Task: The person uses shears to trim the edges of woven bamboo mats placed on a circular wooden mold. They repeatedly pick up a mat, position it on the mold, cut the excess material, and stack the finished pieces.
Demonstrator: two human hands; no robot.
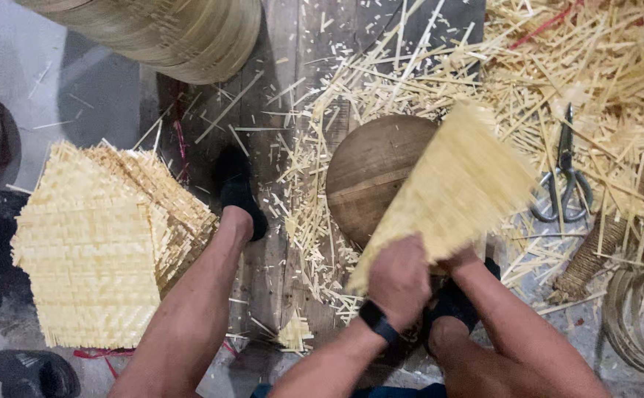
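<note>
**Two hands on a woven mat above a round wooden block**

The left hand (pixel 398 280), a dark band at its wrist, has its grip clamped on the near edge of a pale woven bamboo mat (pixel 455 188). The right hand (pixel 460 259) is mostly hidden behind that mat; only its knuckles show at the lower right edge, and its grip appears closed on the same mat. The mat is held tilted, its far end blurred and fanning up to the right, and it covers the right part of a round wooden block (pixel 370 173) that stands on the floor just beyond the hands.

Loose bamboo strips (pixel 528 81) lie scattered thickly over the floor around the block, densest toward the upper right. A pair of metal scissors (pixel 564 180) lies among them, to the right of the mat and apart from it. To the left, well apart from the hands, a stack of square woven mats (pixel 90 243) sits fanned out on the floor. At the top edge, a pile of round woven trays (pixel 182 33) is partly in view. At the far right, coiled bamboo hoops (pixel 642 317) rest beside a roll of twine (pixel 591 258). The person's bare legs frame the scene, a foot in a dark shoe (pixel 237 195) set on the planks left of the block.
</note>
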